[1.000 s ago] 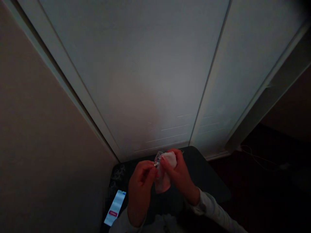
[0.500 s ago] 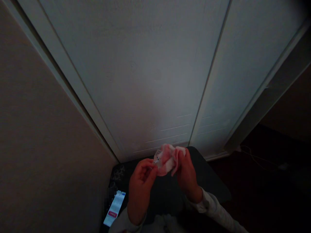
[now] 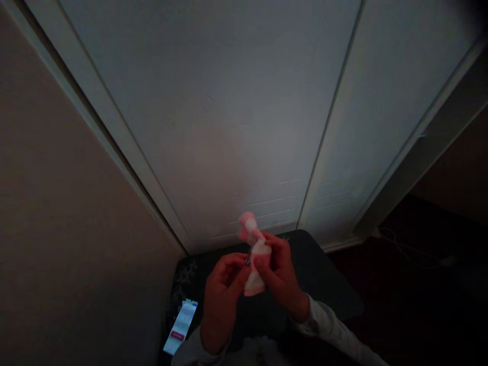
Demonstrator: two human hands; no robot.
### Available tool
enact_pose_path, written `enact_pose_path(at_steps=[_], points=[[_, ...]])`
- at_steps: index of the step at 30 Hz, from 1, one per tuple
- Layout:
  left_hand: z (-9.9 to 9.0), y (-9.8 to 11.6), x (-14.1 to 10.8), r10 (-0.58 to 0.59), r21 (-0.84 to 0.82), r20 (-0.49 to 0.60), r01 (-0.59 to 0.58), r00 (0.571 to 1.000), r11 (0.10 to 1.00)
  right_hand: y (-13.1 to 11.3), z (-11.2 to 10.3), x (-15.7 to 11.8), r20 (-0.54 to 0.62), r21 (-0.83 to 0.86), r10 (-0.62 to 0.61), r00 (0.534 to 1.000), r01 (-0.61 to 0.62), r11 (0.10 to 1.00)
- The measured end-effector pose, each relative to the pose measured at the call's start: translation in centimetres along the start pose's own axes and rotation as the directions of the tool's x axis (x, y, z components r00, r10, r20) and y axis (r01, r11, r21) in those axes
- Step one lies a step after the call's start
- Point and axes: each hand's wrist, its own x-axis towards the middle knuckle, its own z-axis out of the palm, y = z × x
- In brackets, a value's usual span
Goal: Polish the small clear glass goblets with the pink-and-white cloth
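A small pink and white cloth item (image 3: 249, 229) is held upright between my hands, above a dark seat or table top. My right hand (image 3: 284, 272) pinches its middle, fingers behind and thumb in front. On the other side, my left hand (image 3: 224, 292) has its thumb and fingertips closed at the item's left edge, where a small shiny piece (image 3: 248, 258) shows. That piece is too small and dim to identify.
A lit phone (image 3: 180, 327) lies at the left edge of the dark surface (image 3: 324, 284). Pale panels (image 3: 244, 127) rise behind it, with a brown wall (image 3: 76, 229) at left. A thin white cable (image 3: 404, 249) lies on the dark floor at right.
The pink and white item has gone from crumpled and sideways to upright, with one end pointing up. My right hand has shifted left and turned, its thumb now on the item's front.
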Motion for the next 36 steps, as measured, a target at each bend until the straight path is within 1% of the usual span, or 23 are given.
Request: enact_pose_path(at_steps=[3,5,10,13,16,20,22,24,28,32,36], points=[[0.0,0.1,0.0,-0.016,0.019,0.010,0.016,1.000,1.000,-0.3,-0.3,0.1,0.110,-0.002,0.028,0.994,-0.028,1.000],[-0.1,0.1,-0.1,-0.019,0.015,0.005,0.019,1.000,1.000,-0.5,-0.5,0.2,0.169,-0.037,0.039,0.985,-0.033,0.999],[-0.3,0.1,0.0,-0.026,0.022,0.023,0.026,0.999,0.999,-0.7,-0.8,0.4,0.204,-0.132,0.148,0.968,-0.122,0.984],[-0.6,0.0,0.0,-0.022,0.066,-0.011,0.023,1.000,0.998,-1.1,-0.9,0.6,0.270,-0.156,0.194,0.943,-0.156,0.975],[-0.6,-0.2,0.0,-0.013,0.083,-0.049,0.017,0.999,0.996,-1.4,-0.9,0.8,0.332,-0.179,0.199,0.922,-0.145,0.973],[-0.6,-0.5,0.1,0.027,0.088,-0.124,-0.016,0.992,0.996,-1.4,-1.1,1.1,0.395,-0.249,0.152,0.906,-0.054,0.967],[-0.6,-0.5,0.0,0.041,0.103,-0.134,-0.027,0.990,0.994,-1.4,-1.2,1.2,0.414,-0.297,0.143,0.899,-0.015,0.955],[-0.6,-0.4,-0.1,0.052,0.132,-0.110,-0.038,0.993,0.991,-1.4,-1.3,1.4,0.433,-0.336,0.144,0.890,0.011,0.942],[-0.5,0.0,-0.3,0.136,0.218,-0.060,-0.120,0.989,0.969,-1.7,-1.3,1.6,0.449,-0.427,0.186,0.874,0.027,0.904],[-0.4,0.1,-0.2,0.203,0.304,-0.039,-0.182,0.978,0.935,-1.9,-1.3,1.5,0.422,-0.519,0.247,0.873,0.009,0.855],[-0.4,-0.1,-0.2,0.193,0.310,-0.038,-0.172,0.980,0.935,-1.8,-1.1,1.4,0.353,-0.580,0.270,0.896,-0.018,0.815]])
